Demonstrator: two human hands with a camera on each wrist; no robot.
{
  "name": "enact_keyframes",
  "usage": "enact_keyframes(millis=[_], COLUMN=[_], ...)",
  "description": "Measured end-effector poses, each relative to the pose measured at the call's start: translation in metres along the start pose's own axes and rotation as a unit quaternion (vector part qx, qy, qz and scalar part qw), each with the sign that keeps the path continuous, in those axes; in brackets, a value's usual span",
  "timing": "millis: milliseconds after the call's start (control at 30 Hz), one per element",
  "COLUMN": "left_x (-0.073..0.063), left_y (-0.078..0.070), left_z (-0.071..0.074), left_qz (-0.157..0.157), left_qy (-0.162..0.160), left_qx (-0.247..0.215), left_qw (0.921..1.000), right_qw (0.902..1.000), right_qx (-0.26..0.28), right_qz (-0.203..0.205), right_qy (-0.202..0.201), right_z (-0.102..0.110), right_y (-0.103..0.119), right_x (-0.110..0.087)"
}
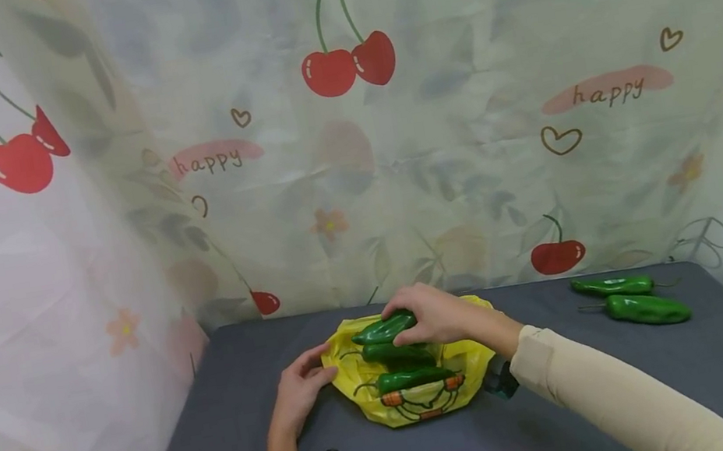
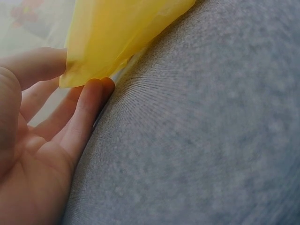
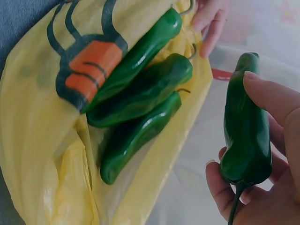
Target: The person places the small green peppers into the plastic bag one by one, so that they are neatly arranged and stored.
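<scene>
My right hand (image 1: 436, 315) grips a green chili pepper (image 3: 246, 126) between thumb and fingers, over the open yellow plastic bag (image 1: 352, 392). In the right wrist view the held pepper's stem points down toward the palm. Three more green peppers (image 3: 145, 89) lie side by side in the bag's mouth in that view. At the bag's left edge, my left hand (image 1: 301, 385) holds the plastic; its thumb and fingertips (image 2: 91, 93) meet the bag's corner in the left wrist view. An orange and black print shows on the bag's front.
Two green peppers (image 1: 646, 308) lie at the right of the dark grey table (image 1: 576, 412), near its back edge. A pale curtain (image 1: 455, 187) with cherry prints stands behind and along the sides.
</scene>
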State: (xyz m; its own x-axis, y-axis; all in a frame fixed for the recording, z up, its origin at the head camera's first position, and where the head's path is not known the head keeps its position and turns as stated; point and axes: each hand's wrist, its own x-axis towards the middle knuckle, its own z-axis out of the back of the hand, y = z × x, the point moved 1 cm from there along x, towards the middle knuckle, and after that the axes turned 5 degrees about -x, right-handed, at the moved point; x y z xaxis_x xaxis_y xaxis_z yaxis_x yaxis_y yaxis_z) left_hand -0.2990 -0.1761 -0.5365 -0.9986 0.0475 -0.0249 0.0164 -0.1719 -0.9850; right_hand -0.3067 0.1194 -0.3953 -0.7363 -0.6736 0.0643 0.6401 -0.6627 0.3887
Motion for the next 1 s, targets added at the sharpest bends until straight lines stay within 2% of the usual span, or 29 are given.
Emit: enact_keyframes(millis=[300,533,733,1000], left_x=[0.000,-0.003,-0.002,0.000], left_y=[-0.001,0.000,0.006,0.001], left_z=[0.001,-0.001,-0.002,-0.001], left_qz=[-0.003,0.002,0.000,-0.004], left_qy=[-0.003,-0.008,0.000,-0.008], left_qx=[0.000,0.001,-0.007,-0.007], left_qw=[1.0000,1.0000,1.0000,0.9999], right_qw=[0.9999,0.9999,0.9993,0.9985], right_qx=[0.003,-0.005,0.018,0.035], right_qz=[0.012,0.001,-0.018,-0.035], right_qy=[0.006,0.015,0.027,0.025], right_z=[-0.012,-0.017,-0.021,-0.020], right_y=[0.003,0.005,0.007,0.006], right_x=[0.006,0.005,0.001,-0.001])
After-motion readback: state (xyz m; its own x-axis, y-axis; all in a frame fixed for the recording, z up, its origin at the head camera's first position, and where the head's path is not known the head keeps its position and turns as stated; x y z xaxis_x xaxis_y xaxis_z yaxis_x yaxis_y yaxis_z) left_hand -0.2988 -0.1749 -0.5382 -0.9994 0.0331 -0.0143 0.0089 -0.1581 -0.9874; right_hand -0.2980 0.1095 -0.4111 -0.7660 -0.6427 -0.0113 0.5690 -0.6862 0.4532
